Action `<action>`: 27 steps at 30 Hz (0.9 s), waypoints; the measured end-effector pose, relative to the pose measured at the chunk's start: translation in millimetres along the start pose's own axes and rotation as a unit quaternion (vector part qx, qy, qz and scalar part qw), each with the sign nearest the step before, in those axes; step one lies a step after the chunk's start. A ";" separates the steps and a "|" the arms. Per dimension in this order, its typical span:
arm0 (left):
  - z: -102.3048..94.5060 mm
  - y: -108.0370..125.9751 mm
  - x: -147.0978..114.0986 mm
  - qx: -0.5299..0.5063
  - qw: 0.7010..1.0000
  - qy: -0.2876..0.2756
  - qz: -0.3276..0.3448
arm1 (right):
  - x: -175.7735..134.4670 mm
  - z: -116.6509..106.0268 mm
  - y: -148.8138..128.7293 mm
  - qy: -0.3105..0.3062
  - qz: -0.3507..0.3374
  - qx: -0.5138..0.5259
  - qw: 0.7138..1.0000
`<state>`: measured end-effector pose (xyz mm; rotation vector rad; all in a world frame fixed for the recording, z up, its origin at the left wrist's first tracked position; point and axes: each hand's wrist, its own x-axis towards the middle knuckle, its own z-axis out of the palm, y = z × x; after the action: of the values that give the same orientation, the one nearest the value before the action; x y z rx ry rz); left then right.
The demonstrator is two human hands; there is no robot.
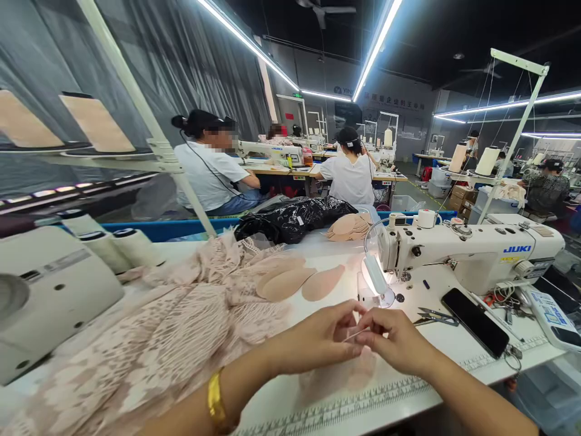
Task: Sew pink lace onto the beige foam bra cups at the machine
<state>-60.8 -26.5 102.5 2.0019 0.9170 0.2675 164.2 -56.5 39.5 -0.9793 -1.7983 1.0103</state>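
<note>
Both hands meet in front of the sewing machine, fingertips pinched close together. My left hand, with a gold bracelet on its wrist, and my right hand grip a thin, pale pink fabric piece between them. Its edge shows as a light line at the fingers, and the sheer part hangs below over the table. Beige teardrop-shaped pads lie just beyond my left hand. Patterned pale pink lace fabric is heaped on the left side.
Scissors and a black phone lie right of my hands. A ruler strip runs along the front edge. Behind are a black plastic bag and stacked beige pads. Another machine stands left. Two people in white sit beyond.
</note>
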 end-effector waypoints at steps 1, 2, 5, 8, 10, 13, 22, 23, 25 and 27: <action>-1.3 -0.7 0.5 -0.015 0.998 -0.049 -0.022 | -3.0 -3.9 -4.3 0.023 -0.033 -0.037 0.998; -2.0 -3.5 0.0 -0.026 0.996 -0.078 -0.043 | -5.8 -7.5 -7.9 0.054 -0.063 -0.070 0.994; -6.7 -20.4 -5.9 0.010 0.996 -0.026 -0.079 | -11.3 -11.9 -13.1 0.141 -0.133 -0.146 0.970; -20.0 -39.8 -15.7 0.196 0.959 0.204 -0.025 | -9.4 -3.5 -7.2 0.165 -0.213 -0.194 0.943; -29.6 -49.0 -23.4 0.343 0.879 0.324 0.070 | -3.8 3.7 4.5 0.143 -0.254 -0.238 0.926; -31.8 -51.9 -33.4 0.460 0.800 0.339 0.183 | 6.6 4.2 29.9 0.067 -0.276 -0.362 0.888; 16.2 -35.5 33.4 0.377 0.906 0.170 0.089 | 11.5 -40.3 62.2 -0.132 -0.298 -0.478 0.816; 10.6 -40.6 43.9 0.371 0.909 0.185 0.054 | 10.6 -41.1 61.8 -0.132 -0.275 -0.468 0.830; -8.6 -53.1 55.8 0.353 0.910 0.218 -0.002 | 9.2 -40.2 61.4 -0.126 -0.219 -0.437 0.863; -29.1 -62.7 54.5 0.344 0.899 0.268 -0.047 | 8.1 -38.3 61.1 -0.123 -0.178 -0.405 0.889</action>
<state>-68.5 50.6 60.8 2.5716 1.6267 0.5107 209.9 -16.9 -0.6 -0.9481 -2.5768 0.1172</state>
